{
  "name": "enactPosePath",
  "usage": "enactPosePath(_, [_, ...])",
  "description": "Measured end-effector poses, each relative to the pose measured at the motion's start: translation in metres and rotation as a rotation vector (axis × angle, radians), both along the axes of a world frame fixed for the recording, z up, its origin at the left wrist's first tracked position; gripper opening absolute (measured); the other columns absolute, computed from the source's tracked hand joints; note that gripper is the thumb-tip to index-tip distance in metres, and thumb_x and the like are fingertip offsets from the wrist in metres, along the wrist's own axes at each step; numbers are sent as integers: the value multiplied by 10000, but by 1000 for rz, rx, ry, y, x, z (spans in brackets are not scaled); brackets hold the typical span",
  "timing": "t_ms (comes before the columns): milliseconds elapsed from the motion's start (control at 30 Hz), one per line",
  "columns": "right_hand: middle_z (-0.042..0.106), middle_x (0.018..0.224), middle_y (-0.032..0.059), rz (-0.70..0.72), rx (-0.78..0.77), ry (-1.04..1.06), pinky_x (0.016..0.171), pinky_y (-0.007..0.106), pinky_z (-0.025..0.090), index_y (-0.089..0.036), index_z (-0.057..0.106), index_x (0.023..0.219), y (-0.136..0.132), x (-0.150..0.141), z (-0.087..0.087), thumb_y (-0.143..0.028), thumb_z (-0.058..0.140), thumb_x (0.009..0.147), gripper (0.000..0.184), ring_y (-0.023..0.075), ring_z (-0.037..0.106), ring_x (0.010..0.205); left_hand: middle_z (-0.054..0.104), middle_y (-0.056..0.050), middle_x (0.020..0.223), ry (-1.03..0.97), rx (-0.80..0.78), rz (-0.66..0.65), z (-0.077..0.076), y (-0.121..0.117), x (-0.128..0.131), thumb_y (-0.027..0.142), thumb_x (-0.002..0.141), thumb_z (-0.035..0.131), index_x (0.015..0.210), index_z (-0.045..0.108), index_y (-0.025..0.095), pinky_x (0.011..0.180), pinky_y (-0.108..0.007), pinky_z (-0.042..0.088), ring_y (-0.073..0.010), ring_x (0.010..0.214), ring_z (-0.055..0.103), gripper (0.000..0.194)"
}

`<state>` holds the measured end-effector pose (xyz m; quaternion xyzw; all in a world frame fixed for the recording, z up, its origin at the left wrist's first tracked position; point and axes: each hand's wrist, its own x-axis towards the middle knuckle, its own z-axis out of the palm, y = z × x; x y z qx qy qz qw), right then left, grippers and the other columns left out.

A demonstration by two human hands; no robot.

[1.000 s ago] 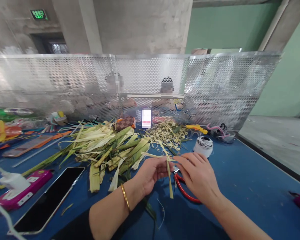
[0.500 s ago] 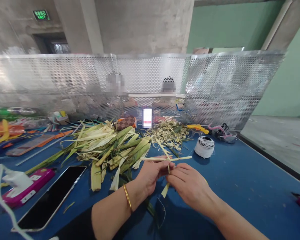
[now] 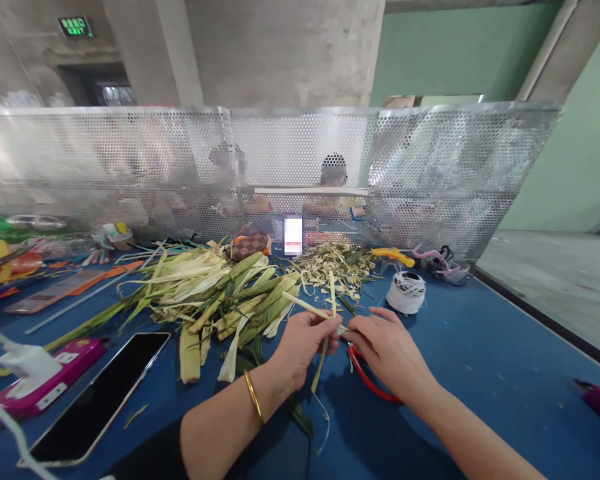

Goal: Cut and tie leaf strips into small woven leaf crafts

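My left hand (image 3: 310, 343) is closed in a pinch on crossed strips of corn husk (image 3: 333, 293), near the middle of the view. One strip points up, its tail hanging below the fingers; another slants to the upper left. At the crossing's right side, my right hand (image 3: 380, 347) has its thumb and forefinger closed on a strip end, its other fingers loosely bent. Red-handled scissors (image 3: 367, 380) lie beneath that hand, partly hidden by it. A thin white thread (image 3: 326, 423) curls on the blue table below the strips.
A pile of corn husks (image 3: 220, 287) and a heap of husk scraps (image 3: 337, 263) lie ahead. A white thread spool (image 3: 406, 292) is at right. At left are a phone (image 3: 100, 400) and magenta power strip (image 3: 55, 377). A perforated metal screen (image 3: 300, 147) stands behind; two people are beyond it.
The husk cross has turned between my fingers, its sideways strip now slanting. My right hand has shifted up and right, uncovering the red scissor handles. The view has moved slightly.
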<state>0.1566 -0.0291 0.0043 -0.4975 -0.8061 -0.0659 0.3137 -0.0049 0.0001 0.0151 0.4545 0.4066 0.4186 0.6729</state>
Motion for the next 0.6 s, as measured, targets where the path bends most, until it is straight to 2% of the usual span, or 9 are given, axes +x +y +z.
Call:
enactPosePath(167, [578, 594, -7, 45, -178, 207, 836, 349, 421, -215, 501, 615, -8, -6, 8, -303, 428, 920, 325, 149, 523, 623, 558, 32, 560, 79, 97, 19, -6, 1, 2, 360, 687, 711, 781, 636, 121, 486, -215, 423, -79, 454, 494, 267])
enactPosePath(267, [533, 558, 0, 99, -403, 333, 705, 315, 445, -209, 481, 553, -9, -4, 14, -417, 444, 890, 397, 162, 512, 621, 546, 37, 553, 74, 75, -2, -6, 1, 1, 351, 691, 709, 778, 625, 127, 467, -206, 418, -75, 436, 491, 255])
enactPosePath(367, [574, 650, 20, 128, -573, 685, 644, 311, 475, -201, 614, 716, -1, 6, 15, -615, 387, 856, 492, 178, 551, 646, 548, 29, 572, 22, -40, -49, -1, 1, 0, 332, 746, 664, 783, 621, 130, 481, -204, 442, -77, 448, 510, 210])
enactPosePath(467, [581, 719, 30, 15, -477, 1168, 626, 343, 518, -224, 633, 1000, 13, 21, 13, -746, 232, 825, 681, 177, 558, 590, 567, 1, 611, -39, -150, -67, 5, 1, -2, 327, 848, 533, 812, 637, 121, 520, -222, 483, -89, 484, 537, 233])
enactPosePath(500, [555, 675, 16, -55, -440, 1271, 586, 344, 521, -234, 626, 1027, 18, 25, 12, -757, 199, 821, 706, 163, 519, 518, 573, -8, 624, -50, -166, -66, 6, 1, -2, 325, 867, 500, 817, 641, 116, 530, -228, 492, -93, 496, 545, 256])
enactPosePath(533, [523, 618, 3, -112, -474, 1323, 538, 339, 514, -233, 631, 1010, 21, 28, 11, -766, 207, 813, 709, 151, 473, 459, 577, -15, 634, -56, -172, -68, 7, 0, -2, 324, 874, 486, 821, 644, 113, 538, -233, 498, -96, 506, 551, 269])
enactPosePath(600, [472, 544, -22, -199, -564, 1359, 461, 301, 471, -221, 655, 908, 23, 29, 10, -738, 345, 805, 612, 117, 383, 394, 577, -15, 638, -51, -162, -76, 6, 0, -2, 329, 862, 508, 830, 646, 112, 529, -230, 491, -96, 504, 550, 259])
